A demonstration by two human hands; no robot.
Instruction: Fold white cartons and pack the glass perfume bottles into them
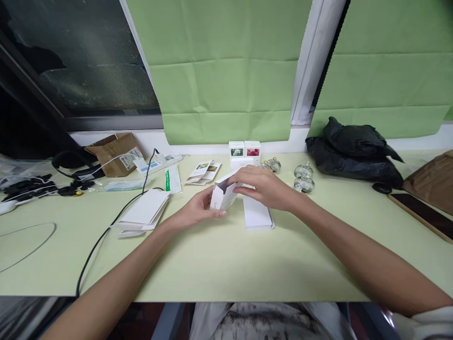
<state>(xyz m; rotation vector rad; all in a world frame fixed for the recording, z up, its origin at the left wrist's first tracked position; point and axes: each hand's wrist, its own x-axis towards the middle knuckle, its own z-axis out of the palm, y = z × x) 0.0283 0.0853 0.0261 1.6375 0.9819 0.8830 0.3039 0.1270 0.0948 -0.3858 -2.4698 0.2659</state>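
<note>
A small white cardboard box [221, 198] is tilted above the table, its near end open and a dark inside showing. My left hand [200, 208] grips it from the left, with the thumb along its lower side. My right hand [264, 187] reaches over from the right, its fingers bent onto the flap at the upper edge. Under my right hand lies a flat white box [257, 215]. Behind stand two small boxes with flower pictures, one white-flowered [237, 149] and one red-flowered [252, 150].
Folded white cartons [143, 210] lie left, with printed cards [203, 173] behind. Glass ornaments [303, 178] stand right of centre. A black plastic bag [354, 153] and a phone [424, 212] are at right. A black cable [102, 241] crosses the left side; a brown carton [115, 153] sits behind.
</note>
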